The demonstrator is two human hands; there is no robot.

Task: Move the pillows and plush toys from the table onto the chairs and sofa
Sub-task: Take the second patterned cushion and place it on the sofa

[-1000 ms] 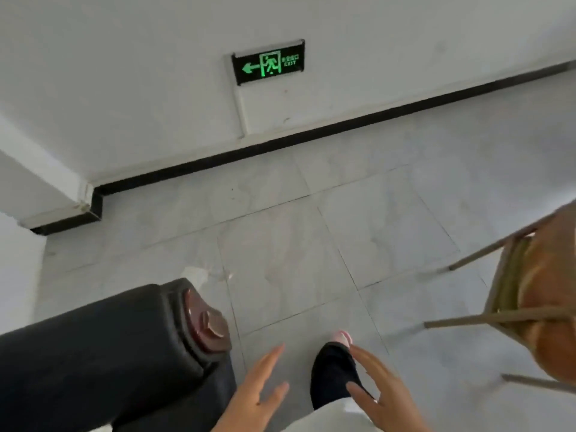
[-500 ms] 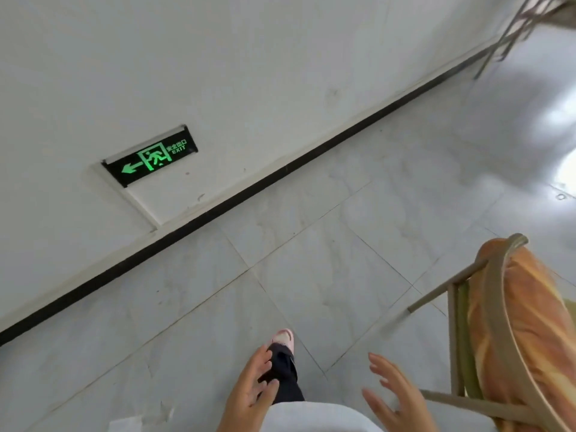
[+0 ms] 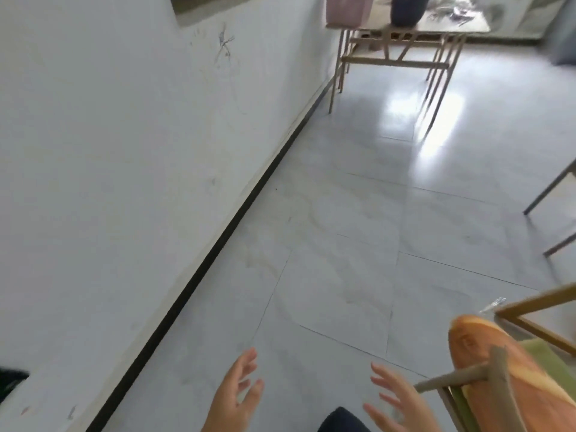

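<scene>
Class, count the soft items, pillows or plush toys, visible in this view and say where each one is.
3. A pink pillow and a dark cushion sit on the far table, both cropped by the frame. A bread-shaped plush lies on the near chair. More may be out of view.

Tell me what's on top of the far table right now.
On the far table sit a pink item and a dark rounded item, both cropped by the frame edge. The tabletop's far side is blurred and unclear.

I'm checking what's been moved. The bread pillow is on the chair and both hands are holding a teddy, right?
Not quite. The bread pillow is on the chair, but the head view shows the left hand and right hand open and empty.
</scene>
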